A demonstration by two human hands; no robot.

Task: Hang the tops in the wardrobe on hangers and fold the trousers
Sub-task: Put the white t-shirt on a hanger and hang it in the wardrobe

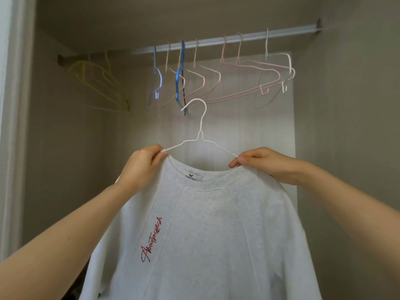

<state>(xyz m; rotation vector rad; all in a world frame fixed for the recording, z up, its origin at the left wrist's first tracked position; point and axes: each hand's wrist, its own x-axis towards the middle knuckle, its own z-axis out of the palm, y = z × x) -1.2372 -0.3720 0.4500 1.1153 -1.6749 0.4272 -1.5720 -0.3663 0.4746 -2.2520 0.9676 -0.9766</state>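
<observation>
The white top (205,224) is already on a white hanger (200,126). It hangs in the air well below the rail (216,41), not on it yet.

The left hand (140,167) holds one shoulder of the top. Its fingers (159,152) are curled tight on the cloth, right where the wire goes in. The right hand (266,163) holds the other shoulder, and its fingers (238,162) pinch the cloth and the wire together. Both hands are about as far below the rail as each other.

The hanger's hook sticks straight up between the two hands. Its open side points to the left. It sits under the rail, just below the blue hanger (180,79) that hangs there.

The hanger lies long-ways from hand to hand, much the same way the rail runs. So I think it must go up and turn a bit before the hook can drop over the rail.

There looks to be a bare bit of rail among the pink hangers (249,68). The yellow hangers (97,83) hang at the rail's left end.
</observation>
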